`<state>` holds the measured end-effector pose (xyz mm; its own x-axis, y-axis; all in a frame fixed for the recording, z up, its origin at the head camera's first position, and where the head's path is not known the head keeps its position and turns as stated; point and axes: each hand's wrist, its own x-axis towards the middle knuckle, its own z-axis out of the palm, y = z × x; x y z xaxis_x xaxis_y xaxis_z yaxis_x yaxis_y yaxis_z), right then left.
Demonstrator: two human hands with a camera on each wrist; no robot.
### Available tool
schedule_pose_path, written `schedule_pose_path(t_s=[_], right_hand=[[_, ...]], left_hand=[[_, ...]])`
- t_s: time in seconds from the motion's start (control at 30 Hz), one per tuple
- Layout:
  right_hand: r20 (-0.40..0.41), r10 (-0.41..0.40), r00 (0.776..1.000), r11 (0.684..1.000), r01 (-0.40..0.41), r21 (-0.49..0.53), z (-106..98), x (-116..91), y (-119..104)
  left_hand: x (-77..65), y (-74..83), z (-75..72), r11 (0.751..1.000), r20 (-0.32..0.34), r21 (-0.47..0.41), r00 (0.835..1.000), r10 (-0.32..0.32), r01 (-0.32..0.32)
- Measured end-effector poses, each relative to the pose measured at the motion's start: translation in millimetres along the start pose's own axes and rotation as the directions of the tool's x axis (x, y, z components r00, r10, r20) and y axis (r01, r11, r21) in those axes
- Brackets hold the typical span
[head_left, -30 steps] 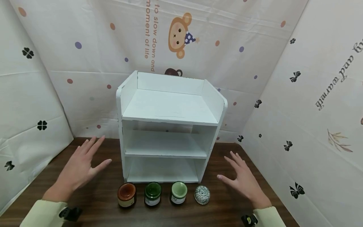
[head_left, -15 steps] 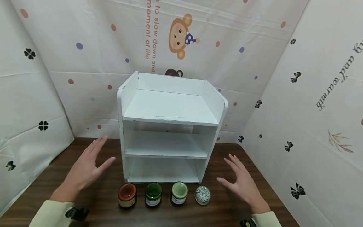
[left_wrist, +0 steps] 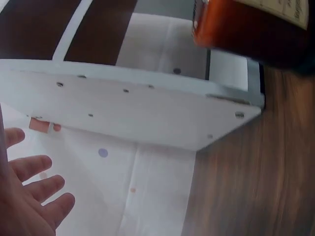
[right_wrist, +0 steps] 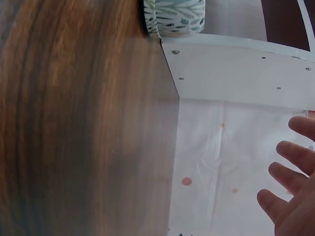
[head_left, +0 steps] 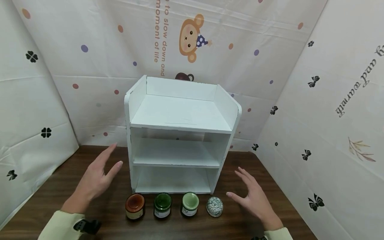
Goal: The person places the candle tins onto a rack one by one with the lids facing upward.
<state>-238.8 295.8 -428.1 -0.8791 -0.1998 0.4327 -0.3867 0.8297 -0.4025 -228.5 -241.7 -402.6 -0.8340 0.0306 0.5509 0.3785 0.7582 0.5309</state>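
My left hand (head_left: 94, 178) hovers over the table left of a white shelf unit (head_left: 180, 113), fingers extended and thumb apart, holding nothing. On the other side, my right hand (head_left: 255, 196) is likewise spread and holds nothing. A row of small containers stands in front of the shelf: an amber jar (head_left: 134, 206) nearest my left hand, a dark green jar (head_left: 162, 204), a light green jar (head_left: 189, 203) and a leaf-patterned round tin (head_left: 214, 206) nearest my right hand. The left wrist view shows the amber jar (left_wrist: 251, 29) close up; the right wrist view shows the patterned tin (right_wrist: 179, 17).
The shelf has a top tray and two open compartments below. Under everything lies a dark wood table (head_left: 168, 230). Printed white cloth (head_left: 99, 43) hangs behind and along both sides, meeting the table's back and side edges.
My left hand has moved right toward the shelf, its fingers turning more edge-on. The right hand has shifted slightly left and down, toward the tin. Containers and shelf stay put.
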Motion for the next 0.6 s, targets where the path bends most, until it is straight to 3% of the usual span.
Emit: schedule_pose_path(t_s=[0.23, 0.4, 0.6], right_hand=[[-0.007, 0.008, 1.000, 0.998, -0.008, 0.055, 8, -3, 0], [-0.018, 0.003, 1.000, 0.994, -0.001, 0.114, 13, -5, 0], [-0.015, 0.016, 1.000, 0.980, -0.013, 0.200, 17, -9, -4]], left_hand=[[0.6, 7.6, 3.7, 0.998, -0.076, -0.067, 0.997, -0.012, 0.007], [2.2, 11.7, 6.5, 0.989, -0.130, -0.148, 0.992, 0.004, -0.024], [5.3, 17.9, 8.2, 0.969, -0.130, -0.246, 0.991, -0.006, -0.026]])
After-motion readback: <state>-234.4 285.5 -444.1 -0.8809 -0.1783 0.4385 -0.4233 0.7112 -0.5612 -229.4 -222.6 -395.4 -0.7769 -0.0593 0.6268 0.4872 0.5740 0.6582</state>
